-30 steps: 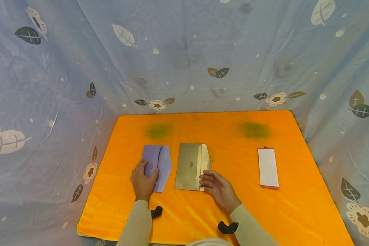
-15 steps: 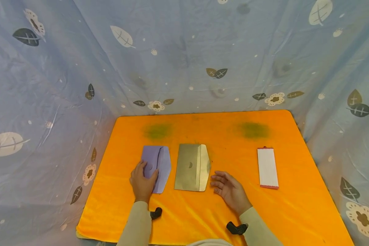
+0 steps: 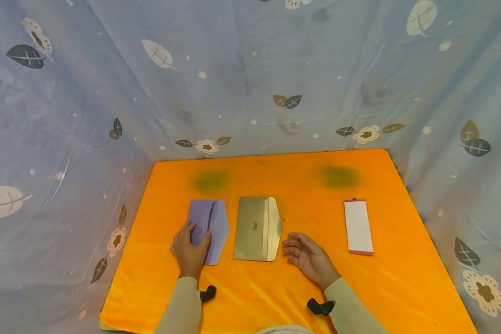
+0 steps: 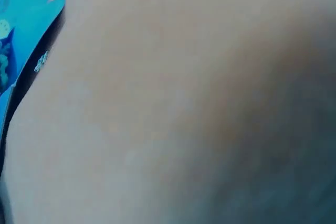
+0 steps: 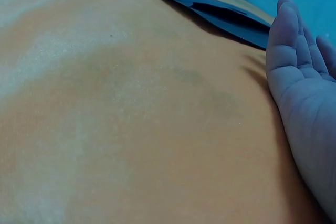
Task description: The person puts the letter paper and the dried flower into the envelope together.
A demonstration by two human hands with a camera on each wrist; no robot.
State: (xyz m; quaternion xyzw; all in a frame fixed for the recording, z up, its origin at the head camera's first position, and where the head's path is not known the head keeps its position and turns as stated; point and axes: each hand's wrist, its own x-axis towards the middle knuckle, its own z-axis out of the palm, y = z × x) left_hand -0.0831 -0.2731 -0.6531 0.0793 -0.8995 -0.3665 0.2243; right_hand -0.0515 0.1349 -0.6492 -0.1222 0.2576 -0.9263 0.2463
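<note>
A makeshift recording booth rather than a lived-in room: a blue sheet printed with leaves and flowers drapes the whole upper frame and both sides, closing in a counter covered in orange cloth.

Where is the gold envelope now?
In the head view the gold envelope lies mid-table on the orange cloth, between the purple envelope and the right hand.

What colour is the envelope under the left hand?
Pale purple: the envelope under the left hand shows best in the head view.
</note>
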